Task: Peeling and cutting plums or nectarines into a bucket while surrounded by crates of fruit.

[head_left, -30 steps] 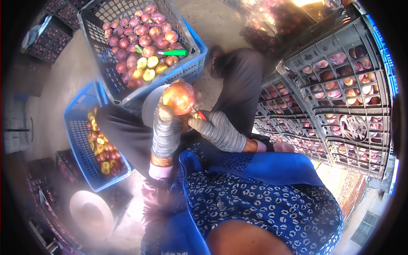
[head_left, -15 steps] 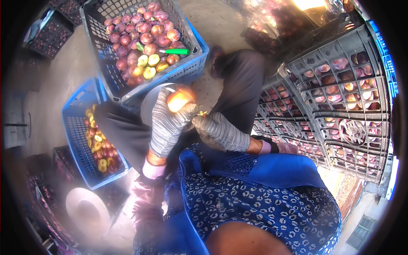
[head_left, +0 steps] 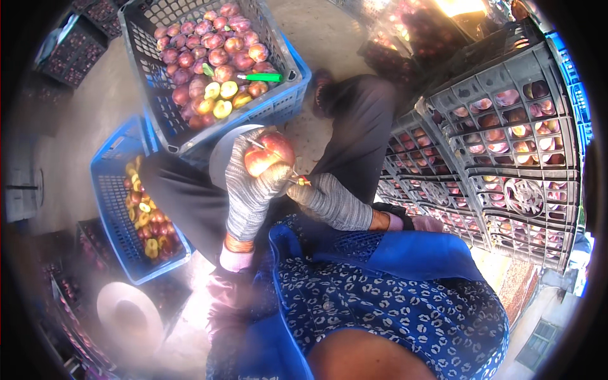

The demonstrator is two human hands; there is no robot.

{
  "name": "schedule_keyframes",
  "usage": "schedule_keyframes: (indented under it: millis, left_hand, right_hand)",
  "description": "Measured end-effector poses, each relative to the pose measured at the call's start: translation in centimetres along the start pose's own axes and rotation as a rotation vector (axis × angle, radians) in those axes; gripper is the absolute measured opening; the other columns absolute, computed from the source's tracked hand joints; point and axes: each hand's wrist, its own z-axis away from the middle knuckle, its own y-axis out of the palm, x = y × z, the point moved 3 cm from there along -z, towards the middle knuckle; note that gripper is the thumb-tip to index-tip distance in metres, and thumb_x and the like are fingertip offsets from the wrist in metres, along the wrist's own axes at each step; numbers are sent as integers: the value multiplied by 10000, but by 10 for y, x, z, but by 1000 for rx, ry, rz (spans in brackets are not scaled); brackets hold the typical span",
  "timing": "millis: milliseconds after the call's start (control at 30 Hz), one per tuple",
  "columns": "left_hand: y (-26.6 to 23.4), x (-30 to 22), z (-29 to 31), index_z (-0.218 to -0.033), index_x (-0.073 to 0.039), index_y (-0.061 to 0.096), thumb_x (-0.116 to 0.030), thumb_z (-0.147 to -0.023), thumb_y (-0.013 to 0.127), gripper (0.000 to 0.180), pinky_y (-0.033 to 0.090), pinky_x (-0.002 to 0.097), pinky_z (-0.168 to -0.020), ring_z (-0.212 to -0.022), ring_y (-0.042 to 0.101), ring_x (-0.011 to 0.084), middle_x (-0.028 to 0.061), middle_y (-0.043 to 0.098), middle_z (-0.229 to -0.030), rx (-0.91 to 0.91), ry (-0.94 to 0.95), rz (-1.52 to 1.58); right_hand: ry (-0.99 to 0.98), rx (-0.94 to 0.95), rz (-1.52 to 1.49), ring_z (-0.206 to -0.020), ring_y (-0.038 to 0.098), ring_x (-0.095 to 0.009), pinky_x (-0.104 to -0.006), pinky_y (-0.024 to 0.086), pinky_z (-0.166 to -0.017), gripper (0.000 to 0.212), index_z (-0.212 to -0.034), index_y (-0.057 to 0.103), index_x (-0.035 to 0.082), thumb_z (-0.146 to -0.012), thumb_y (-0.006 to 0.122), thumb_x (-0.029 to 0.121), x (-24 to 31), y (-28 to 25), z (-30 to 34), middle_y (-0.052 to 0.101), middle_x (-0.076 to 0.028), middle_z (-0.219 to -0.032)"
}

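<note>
left fingers (head_left: 276, 178) hold a round red plum (head_left: 278, 147); right fingers (head_left: 311, 194) seemingly grip a red-handled knife (head_left: 304, 181) that a turning plum could deflect.

Smooth, glossy plum (head_left: 280, 145), matt knitted-cloth gloves (head_left: 248, 206) (rather rough-looking), hard plastic crate (head_left: 152, 76).

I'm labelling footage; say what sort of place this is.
Probably a fruit-handling workspace: a black crate of whole and cut fruit, a blue crate holding more, and fruit-filled crates stacked at right.
</note>
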Motion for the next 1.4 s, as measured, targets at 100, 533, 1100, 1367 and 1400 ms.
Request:
schedule_keyframes:
  millis: [100,533,1100,1367,1400]
  left_hand:
    - [-3,-6,-1,-1196,-13,487,-358,-633,820,740,471,280,-804,-897,557,142,48,568,-1028,99,-41,61]
    - [16,16,-10,-1086,-2,545,-352,-627,788,626,459,259,-758,-824,563,132,50,593,-914,141,-66,274]
    - [5,42,-1,-1178,57,482,-318,-737,660,606,461,322,-842,-936,572,237,128,590,-1008,-104,-221,526]
    - [7,40,-9,-1131,59,503,-355,-750,665,586,484,326,-771,-840,582,232,132,596,-919,19,-168,384]
    - [8,52,-12,-1106,66,517,-352,-754,661,566,484,318,-741,-807,583,231,134,599,-892,-40,-153,457]
  right_hand:
    - [28,26,65,-560,484,-114,-300,417,-540,427,-840,618,2,-883,562,423,12,-7,0,490,-43,-550]
    - [-279,-92,505,-736,607,-358,-413,466,-639,364,-1047,582,57,-924,468,380,1,-13,-5,608,-203,-798]
    - [-537,-113,501,-587,586,-332,-427,473,-527,229,-1115,565,139,-925,462,216,-13,9,-18,577,-186,-705]
    - [-474,168,566,-698,605,-331,-422,485,-629,350,-1223,507,135,-874,504,126,12,-20,-6,576,-217,-833]
    - [-468,152,569,-698,605,-331,-422,485,-629,350,-1223,507,135,-874,504,126,8,-17,-6,576,-217,-833]
